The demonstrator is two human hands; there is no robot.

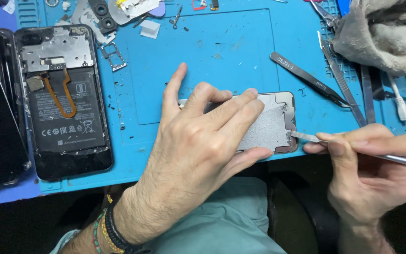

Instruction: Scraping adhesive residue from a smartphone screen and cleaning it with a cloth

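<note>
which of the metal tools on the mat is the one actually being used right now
The thin flat metal blade tool in the right hand, its tip against the grey panel. The black tweezers lie untouched on the blue mat.

A bright blue rubber work mat (222, 51) with moulded compartments covers the upper frame, evenly lit from above. Below its front edge, along the bottom of the frame, lies dark shadow.

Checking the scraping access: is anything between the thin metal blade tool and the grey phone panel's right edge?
Nothing visible is. The thin metal blade tool in the right hand already meets the grey phone panel at its right edge; the left hand presses further left.
</note>
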